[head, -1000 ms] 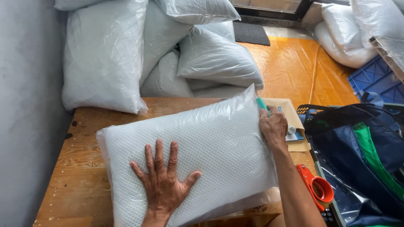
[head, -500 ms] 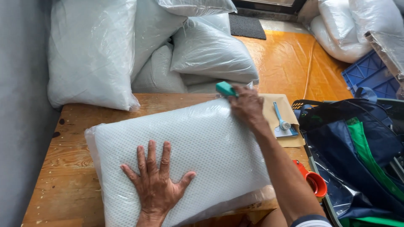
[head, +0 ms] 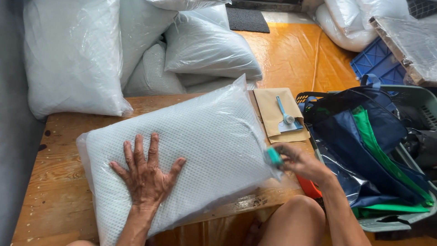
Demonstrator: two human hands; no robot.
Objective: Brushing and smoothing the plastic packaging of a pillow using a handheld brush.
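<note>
Left hand grip apart: palm flat, fingers spread, pressing on the bagged pillow lying on the wooden table at centre frame. Right hand grip clamped on a small teal tool, touching the pillow's lower right corner; motion-blurred. Tan envelope with a blue scraper lies right of the pillow. More bagged pillows piled upper left. Dark blue bag at right.

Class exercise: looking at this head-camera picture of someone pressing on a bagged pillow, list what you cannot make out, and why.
- Teal tool in the right hand: motion-blurred, kind unclear.
- Orange object: mostly hidden by the right forearm.
- Blue crate: partly covered by a wrapped board.
- Dark bag: contents hidden by folds.
</note>
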